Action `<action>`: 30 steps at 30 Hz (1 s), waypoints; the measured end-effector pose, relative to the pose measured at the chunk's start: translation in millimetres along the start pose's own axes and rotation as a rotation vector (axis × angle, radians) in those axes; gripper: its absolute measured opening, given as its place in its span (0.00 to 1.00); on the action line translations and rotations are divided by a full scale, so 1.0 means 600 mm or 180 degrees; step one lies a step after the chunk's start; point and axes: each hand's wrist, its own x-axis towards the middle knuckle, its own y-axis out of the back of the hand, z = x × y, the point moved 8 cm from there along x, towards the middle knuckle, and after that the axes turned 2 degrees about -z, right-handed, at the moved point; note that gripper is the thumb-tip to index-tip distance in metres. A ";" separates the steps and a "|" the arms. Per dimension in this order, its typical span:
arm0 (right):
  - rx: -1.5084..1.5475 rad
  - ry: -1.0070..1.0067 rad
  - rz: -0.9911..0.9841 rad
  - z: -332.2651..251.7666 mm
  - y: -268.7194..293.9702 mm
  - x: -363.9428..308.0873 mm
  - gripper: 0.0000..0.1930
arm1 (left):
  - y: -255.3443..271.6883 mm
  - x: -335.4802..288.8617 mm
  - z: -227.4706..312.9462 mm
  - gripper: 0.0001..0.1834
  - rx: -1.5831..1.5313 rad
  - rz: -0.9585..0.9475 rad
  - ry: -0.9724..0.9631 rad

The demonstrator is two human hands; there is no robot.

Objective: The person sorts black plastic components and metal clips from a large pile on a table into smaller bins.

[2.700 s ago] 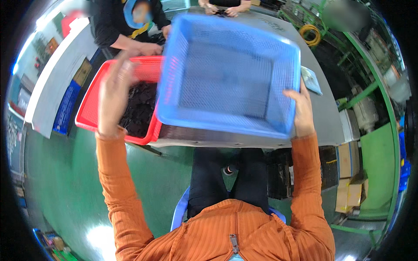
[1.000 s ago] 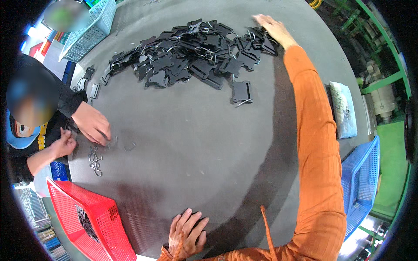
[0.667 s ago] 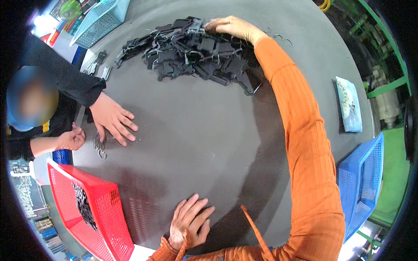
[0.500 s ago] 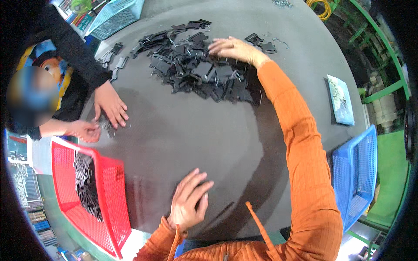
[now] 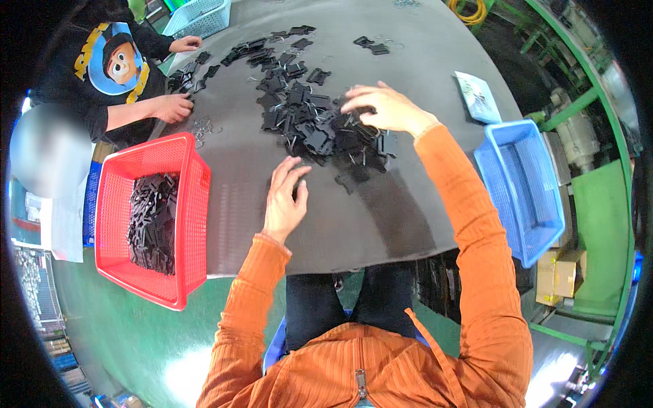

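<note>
A heap of flat black plastic pieces [image 5: 316,139], several with thin metal wire hooks, spreads over the dark grey table [image 5: 252,231]. My right hand [image 5: 388,109] reaches over the heap's right side. Its fingers are spread and curve down at the pieces; whether the fingertips touch them is hard to tell. Just short of the heap's near edge is my left hand [image 5: 286,200], fingers apart and holding nothing. A co-worker's hand [image 5: 171,107] rests by a smaller group of black pieces [image 5: 187,80] at the far left, near loose wire hooks [image 5: 203,128].
At the left table edge stands a red basket [image 5: 197,224] holding many black pieces. A blue basket [image 5: 527,234] is at the right edge, beside a flat plastic packet [image 5: 477,97]. Farther off are a light blue basket [image 5: 204,17] and a coiled yellow hose [image 5: 469,10].
My view has shifted, showing my lap. My left hand has moved forward to the heap, and my right hand has come back toward me over it. The co-worker's hands have moved apart and farther away.
</note>
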 end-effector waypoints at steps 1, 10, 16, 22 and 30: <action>0.0085 -0.0196 0.0268 -0.019 0.039 -0.032 0.21 | 0.006 -0.002 -0.003 0.15 0.0006 0.0057 0.0006; -0.0701 -0.3913 0.0697 0.067 0.112 -0.590 0.45 | 0.020 -0.011 -0.026 0.14 -0.0323 0.0543 0.0075; -0.1535 -0.3084 0.1481 -0.078 0.082 -0.620 0.13 | 0.041 -0.089 0.000 0.17 -0.1757 0.0353 0.0857; -0.1201 -0.1004 0.1134 -0.428 -0.061 -0.577 0.14 | 0.099 -0.231 0.190 0.29 -0.3327 -0.0319 0.1168; 0.0464 -0.0121 -0.0917 -0.529 -0.233 -0.563 0.19 | 0.099 -0.419 0.180 0.33 -0.0876 -0.0517 0.1100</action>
